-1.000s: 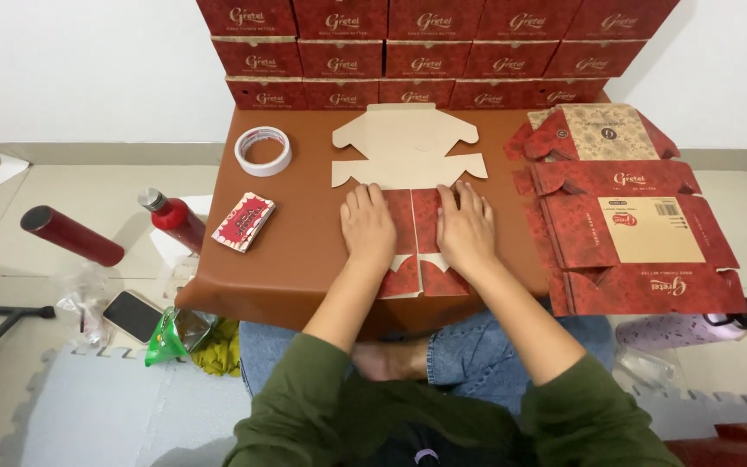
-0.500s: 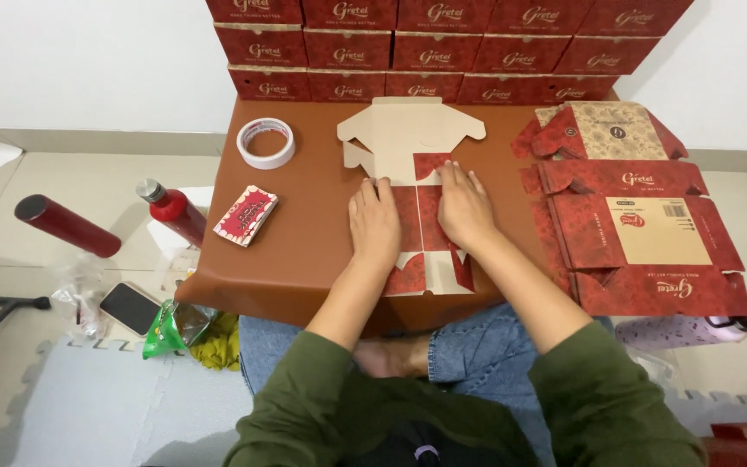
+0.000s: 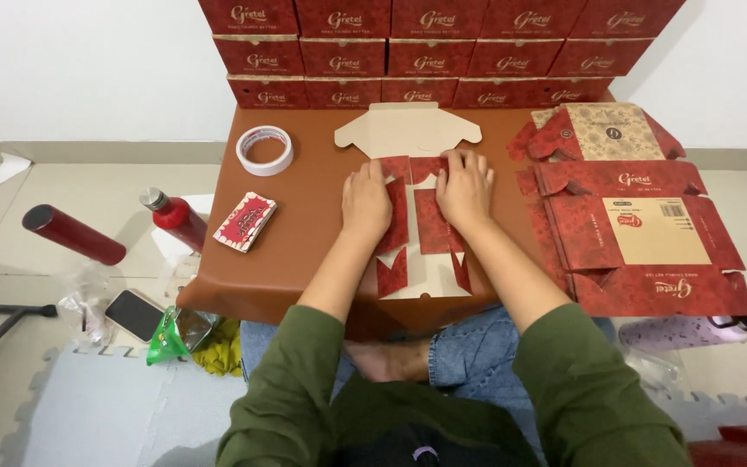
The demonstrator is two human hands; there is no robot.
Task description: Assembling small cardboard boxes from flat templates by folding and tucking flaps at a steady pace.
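Observation:
A flat, unfolded carton blank point(image 3: 412, 220), red outside and tan inside, lies on the low brown table point(image 3: 304, 233). Its side panels are folded inward. My left hand point(image 3: 367, 201) presses flat on the left folded panel. My right hand point(image 3: 466, 190) presses flat on the right folded panel. The blank's tan far flap point(image 3: 408, 130) sticks out beyond my fingers. Both hands lie palm down and grip nothing.
A stack of flat red carton blanks point(image 3: 641, 229) lies at the table's right. Finished red boxes point(image 3: 425, 52) are stacked along the wall. A tape roll point(image 3: 264, 150) and a small red packet point(image 3: 245, 221) sit at left. Red bottles point(image 3: 175, 218), a phone point(image 3: 134, 314) are on the floor.
My hands slid forward along the blank, away from me, pressing the red side panels over the tan inside. More of the blank now shows red.

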